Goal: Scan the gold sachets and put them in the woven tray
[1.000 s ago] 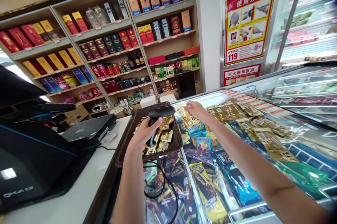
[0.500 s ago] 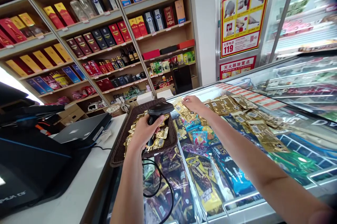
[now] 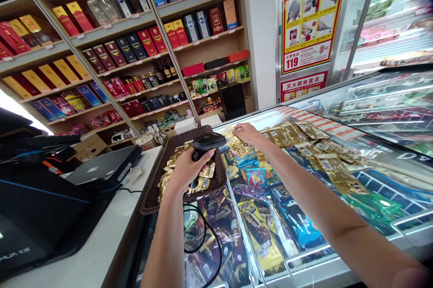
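Note:
My left hand (image 3: 187,168) is closed around the handle of a black barcode scanner (image 3: 209,141), whose head points right. Its cable hangs below my wrist. Beneath the scanner is a brown woven basket (image 3: 151,197) with many gold packets (image 3: 207,170) in it. My right hand (image 3: 248,134) pinches the edge of a gold foil packet (image 3: 237,144) just right of the scanner head, over the freezer's glass top. Further right, more gold packets (image 3: 287,133) lie spread on the glass. My right fingertips are partly hidden behind the hand.
Under the glass of the chest freezer (image 3: 245,238) are colourful ice-cream packages. At left, a white counter (image 3: 117,225) bears a black till machine (image 3: 37,216) and a grey flat device (image 3: 104,164). Shelves (image 3: 149,58) of boxed goods stand behind, beside a red poster (image 3: 313,17).
The scanner has moved very slightly right, closer to the packet in my right hand. Both hands keep their grip, and the view has shifted a little.

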Motion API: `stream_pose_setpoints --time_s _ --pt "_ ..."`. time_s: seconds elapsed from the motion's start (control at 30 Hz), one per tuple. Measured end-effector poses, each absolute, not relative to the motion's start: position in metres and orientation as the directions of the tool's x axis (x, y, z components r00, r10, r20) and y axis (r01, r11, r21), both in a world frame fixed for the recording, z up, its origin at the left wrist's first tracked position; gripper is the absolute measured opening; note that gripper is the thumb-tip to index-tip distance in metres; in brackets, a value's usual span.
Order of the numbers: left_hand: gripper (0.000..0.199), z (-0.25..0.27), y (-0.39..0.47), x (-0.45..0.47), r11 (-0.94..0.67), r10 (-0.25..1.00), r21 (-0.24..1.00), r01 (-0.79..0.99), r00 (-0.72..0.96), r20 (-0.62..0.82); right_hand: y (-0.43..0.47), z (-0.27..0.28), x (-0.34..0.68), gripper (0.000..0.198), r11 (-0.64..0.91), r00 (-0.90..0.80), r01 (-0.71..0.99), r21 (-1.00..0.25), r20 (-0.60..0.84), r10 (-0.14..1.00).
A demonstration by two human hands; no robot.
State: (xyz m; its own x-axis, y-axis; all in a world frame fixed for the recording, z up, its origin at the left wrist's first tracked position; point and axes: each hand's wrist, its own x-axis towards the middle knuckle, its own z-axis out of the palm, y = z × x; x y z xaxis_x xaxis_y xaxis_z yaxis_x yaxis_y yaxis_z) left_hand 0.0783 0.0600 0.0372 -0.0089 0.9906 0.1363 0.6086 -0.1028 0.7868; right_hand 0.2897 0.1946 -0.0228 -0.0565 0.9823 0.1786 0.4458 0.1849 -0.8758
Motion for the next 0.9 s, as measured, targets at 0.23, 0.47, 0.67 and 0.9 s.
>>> stream_pose_setpoints --time_s 0.23,0.47,0.67,0.9 --pt "0.048 0.0309 0.0656 0.0747 -0.113 0.991 0.77 0.628 0.019 0.129 0.1874 -0.0151 0.2918 0.021 0.166 -0.066 0.455 -0.875 0.153 0.986" --pt "0.049 0.0279 0.0677 0.0727 -0.117 0.991 0.769 0.628 0.026 0.13 0.1887 -0.0173 0.2907 0.022 0.178 -0.075 0.476 -0.861 0.162 0.984" --pt "0.05 0.0298 0.066 0.0735 -0.093 0.993 0.777 0.623 0.001 0.118 0.1878 -0.0156 0.2904 0.022 0.21 -0.054 0.511 -0.833 0.212 0.976" --pt "0.05 0.0356 0.0627 0.0763 -0.09 0.992 0.787 0.61 -0.019 0.128 0.1858 -0.0155 0.2904 0.022 0.198 -0.059 0.496 -0.845 0.195 0.979"
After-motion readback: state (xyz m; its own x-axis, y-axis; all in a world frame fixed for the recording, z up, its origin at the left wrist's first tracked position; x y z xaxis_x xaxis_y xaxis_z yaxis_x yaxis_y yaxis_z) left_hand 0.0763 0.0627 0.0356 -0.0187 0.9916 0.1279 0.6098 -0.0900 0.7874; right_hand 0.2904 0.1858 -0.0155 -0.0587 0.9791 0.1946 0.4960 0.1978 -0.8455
